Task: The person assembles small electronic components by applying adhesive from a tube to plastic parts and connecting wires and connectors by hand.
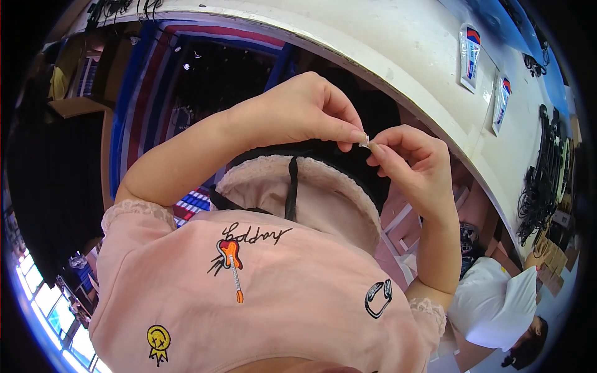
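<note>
Both hands up in front of the chest, meeting on one small clear piece (364, 142). It sits between the two sets of fingertips, off the tabletop (398, 46), just short of its near edge in the view.

Left hand (298, 112): thumb and index pinched closed on the piece's left side, other fingers curled in. Right hand (424, 174): thumb and index drawn together at its right side, gripping that end; rest of the fingers bent. (Piece is tiny and partly covered, so I can't tell its exact shape.)

Tabletop is white, running across the top and down the right. On it: two flat white tubes with red and blue marks, one farther (470, 59), one nearer (501, 104), lying apart. Bundle of black cables (540, 177) along the right stretch, more dark cables (109, 12) at upper left.

Left of the hands, striped red-white-blue sheeting (142, 105) beside a dark area with small bright bits. Lower right, a co-worker in a white top (494, 304), near cardboard boxes (548, 258).
</note>
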### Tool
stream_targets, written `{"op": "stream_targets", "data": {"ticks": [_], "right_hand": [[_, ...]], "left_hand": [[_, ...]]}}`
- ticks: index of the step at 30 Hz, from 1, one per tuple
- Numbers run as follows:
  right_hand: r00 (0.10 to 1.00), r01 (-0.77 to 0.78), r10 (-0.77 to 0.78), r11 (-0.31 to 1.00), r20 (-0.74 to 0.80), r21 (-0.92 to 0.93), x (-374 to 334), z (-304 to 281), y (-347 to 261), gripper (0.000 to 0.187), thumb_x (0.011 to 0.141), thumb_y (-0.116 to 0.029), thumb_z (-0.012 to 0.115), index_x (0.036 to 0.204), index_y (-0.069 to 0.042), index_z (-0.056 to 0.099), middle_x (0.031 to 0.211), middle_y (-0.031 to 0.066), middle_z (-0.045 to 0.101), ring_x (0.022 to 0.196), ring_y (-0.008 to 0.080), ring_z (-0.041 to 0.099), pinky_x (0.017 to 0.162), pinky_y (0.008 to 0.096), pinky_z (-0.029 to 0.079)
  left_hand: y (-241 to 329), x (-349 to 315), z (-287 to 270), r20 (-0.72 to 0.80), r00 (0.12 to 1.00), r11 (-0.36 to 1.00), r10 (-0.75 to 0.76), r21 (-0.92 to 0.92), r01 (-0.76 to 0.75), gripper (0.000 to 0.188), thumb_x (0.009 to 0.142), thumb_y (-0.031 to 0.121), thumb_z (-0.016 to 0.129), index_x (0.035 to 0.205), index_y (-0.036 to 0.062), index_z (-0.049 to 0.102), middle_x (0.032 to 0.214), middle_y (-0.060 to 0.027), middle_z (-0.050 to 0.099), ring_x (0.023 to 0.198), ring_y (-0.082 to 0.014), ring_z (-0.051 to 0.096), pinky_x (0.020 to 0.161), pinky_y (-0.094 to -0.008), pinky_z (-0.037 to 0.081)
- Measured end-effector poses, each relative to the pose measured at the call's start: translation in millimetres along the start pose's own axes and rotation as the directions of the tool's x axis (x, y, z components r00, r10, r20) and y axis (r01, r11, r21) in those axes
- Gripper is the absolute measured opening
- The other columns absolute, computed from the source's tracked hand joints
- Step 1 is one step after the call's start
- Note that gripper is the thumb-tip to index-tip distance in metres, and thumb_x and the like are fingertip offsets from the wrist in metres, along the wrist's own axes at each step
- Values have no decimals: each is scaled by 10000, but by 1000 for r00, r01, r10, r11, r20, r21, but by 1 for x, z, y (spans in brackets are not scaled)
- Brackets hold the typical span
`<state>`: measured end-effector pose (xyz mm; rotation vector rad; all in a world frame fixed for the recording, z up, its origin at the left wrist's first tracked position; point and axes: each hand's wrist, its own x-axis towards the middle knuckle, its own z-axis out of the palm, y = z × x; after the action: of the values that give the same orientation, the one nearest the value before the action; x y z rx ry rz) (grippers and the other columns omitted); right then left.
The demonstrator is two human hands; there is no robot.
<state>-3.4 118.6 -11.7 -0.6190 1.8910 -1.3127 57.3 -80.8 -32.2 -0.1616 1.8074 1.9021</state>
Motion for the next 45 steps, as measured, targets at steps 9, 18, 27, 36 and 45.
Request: {"op": "stream_targets", "data": {"ticks": [9, 18, 27, 36, 45], "right_hand": [[991, 98, -114, 977, -76, -191, -1, 4, 1, 61, 818, -33, 582, 829, 26, 591, 715, 21, 591, 629, 59, 574, 542, 175, 461], [984, 111, -114, 993, -140, -29, 0, 4, 7, 65, 800, -49, 602, 791, 15, 592, 684, 34, 605, 615, 65, 588, 546, 186, 464], [955, -250, 163, 894, 248, 373, 5, -20, -3, 106, 830, -78, 589, 841, 27, 584, 761, 39, 599, 686, 90, 581, 625, 206, 477], [808, 439, -484, 875, -335, -206, 4, 1, 34, 154, 744, 47, 648, 889, 11, 611, 799, 72, 628, 702, 113, 591, 647, 213, 472], [765, 409, -508, 858, -396, -311, -2, 7, 32, 149, 720, 55, 664, 855, 7, 621, 794, 81, 638, 663, 116, 596, 612, 210, 478]], "left_hand": [[3, -1, 6, -99, 981, 957, 165, 259, -135, 121, 797, 115, 625, 789, -5, 643, 650, -22, 609, 612, -58, 543, 560, -195, 429], [5, 1, 3, -22, 974, 916, 227, 345, -206, 97, 783, 95, 625, 788, -2, 629, 634, -26, 597, 596, -66, 542, 549, -199, 423], [2, 8, 5, 130, 979, 987, 157, 10, -160, 91, 796, 85, 623, 787, -5, 635, 677, -18, 602, 627, -67, 544, 590, -185, 431], [-1, 16, 15, -43, 982, 929, 184, -319, -188, 127, 817, 128, 628, 844, 5, 639, 732, -31, 618, 693, -70, 567, 640, -176, 433], [-5, 17, 24, -201, 942, 931, 267, -199, -307, 102, 802, 106, 642, 813, 5, 640, 705, -14, 608, 652, -50, 547, 581, -168, 422]]}}
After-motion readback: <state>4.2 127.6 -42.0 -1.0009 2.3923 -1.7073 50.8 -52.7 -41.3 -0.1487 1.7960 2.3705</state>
